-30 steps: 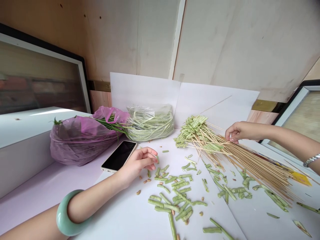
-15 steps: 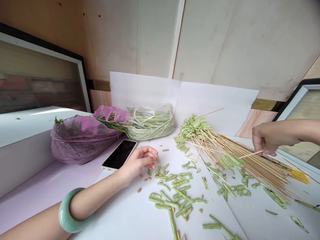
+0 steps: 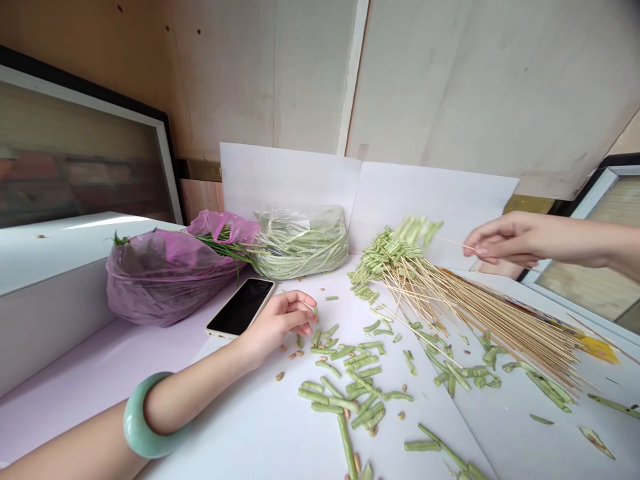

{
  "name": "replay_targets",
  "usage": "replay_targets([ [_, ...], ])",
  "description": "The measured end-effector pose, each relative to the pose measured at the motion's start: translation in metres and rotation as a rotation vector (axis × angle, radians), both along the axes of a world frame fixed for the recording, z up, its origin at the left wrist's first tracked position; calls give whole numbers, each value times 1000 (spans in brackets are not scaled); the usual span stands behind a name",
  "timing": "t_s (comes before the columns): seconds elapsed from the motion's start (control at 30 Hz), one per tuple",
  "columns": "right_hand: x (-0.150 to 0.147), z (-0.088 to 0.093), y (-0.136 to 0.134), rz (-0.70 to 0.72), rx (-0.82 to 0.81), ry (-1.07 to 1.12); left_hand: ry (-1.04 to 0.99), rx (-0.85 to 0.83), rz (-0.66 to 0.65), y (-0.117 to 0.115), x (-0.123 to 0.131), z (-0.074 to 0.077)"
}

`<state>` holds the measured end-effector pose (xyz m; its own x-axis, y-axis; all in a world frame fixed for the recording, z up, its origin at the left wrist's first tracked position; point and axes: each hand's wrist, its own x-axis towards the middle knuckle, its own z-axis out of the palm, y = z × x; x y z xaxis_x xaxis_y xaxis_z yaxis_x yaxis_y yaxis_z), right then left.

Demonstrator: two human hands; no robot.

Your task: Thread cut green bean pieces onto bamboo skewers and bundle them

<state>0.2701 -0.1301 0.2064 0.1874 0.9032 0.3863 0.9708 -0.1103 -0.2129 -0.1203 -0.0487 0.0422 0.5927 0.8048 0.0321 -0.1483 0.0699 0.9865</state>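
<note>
My right hand (image 3: 505, 239) is raised at the right, pinching the end of a bamboo skewer (image 3: 453, 241). A cluster of cut green beans (image 3: 417, 230) sits on the skewer's far end. Below it lies a fanned pile of bean-loaded skewers (image 3: 480, 310), not touched by either hand. My left hand (image 3: 277, 323) rests on the white paper with its fingers loosely curled, holding nothing. It lies next to a black smartphone (image 3: 241, 307) and just left of scattered cut bean pieces (image 3: 345, 393). A pale green jade bangle (image 3: 143, 417) circles my left forearm.
A clear plastic bag of long green beans (image 3: 300, 245) and a purple bag of greens (image 3: 160, 273) stand behind the phone. White boards (image 3: 430, 200) lean against a plywood wall. A white box (image 3: 50, 293) stands at the left, and framed panels lean at both sides.
My right hand has moved up and left, lifting the bean-loaded skewer off the pile and over its far end. My left hand has barely moved.
</note>
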Motion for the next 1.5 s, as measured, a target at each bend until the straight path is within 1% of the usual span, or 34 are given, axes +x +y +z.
replay_targets([
  [0.03,-7,-9,11,10,-71,35,2,2,2,0,0,0],
  [0.07,-15,-19,22,8,-101,62,3,3,4,0,0,0],
  [0.17,-33,-47,60,-59,-63,93,-4,13,7,1,0,0],
  [0.27,-47,-74,96,-155,-76,57,1,29,11,3,-1,-1],
  [0.33,-55,-91,113,-188,-131,18,11,33,6,5,-1,-2],
  [0.43,-63,-112,129,-212,-239,-38,8,37,-11,6,-2,-3],
  [0.5,-66,-121,134,-223,-287,-73,3,44,-18,7,-1,-4],
  [0.57,-67,-126,137,-233,-313,-104,7,61,-25,8,0,-6],
  [0.7,-68,-127,137,-253,-338,-151,27,144,-42,14,0,-12],
  [0.83,-71,-120,128,-263,-332,-189,118,340,-47,17,-3,-15],
  [1.0,-78,-106,103,-256,-293,-231,312,637,-37,13,-7,-9],
  [1.13,-80,-96,71,-251,-255,-252,373,741,-28,12,-8,-5],
  [1.23,-75,-90,41,-268,-235,-259,401,788,-37,12,-7,-6],
  [1.3,-65,-86,20,-287,-232,-254,415,803,-36,11,-7,-7],
  [1.37,-45,-83,-2,-317,-232,-239,431,821,-32,11,-7,-9],
  [1.43,-17,-81,-23,-367,-236,-220,442,847,-31,11,-7,-10],
  [1.5,16,-85,-44,-462,-259,-201,446,872,-29,10,-8,-9],
])
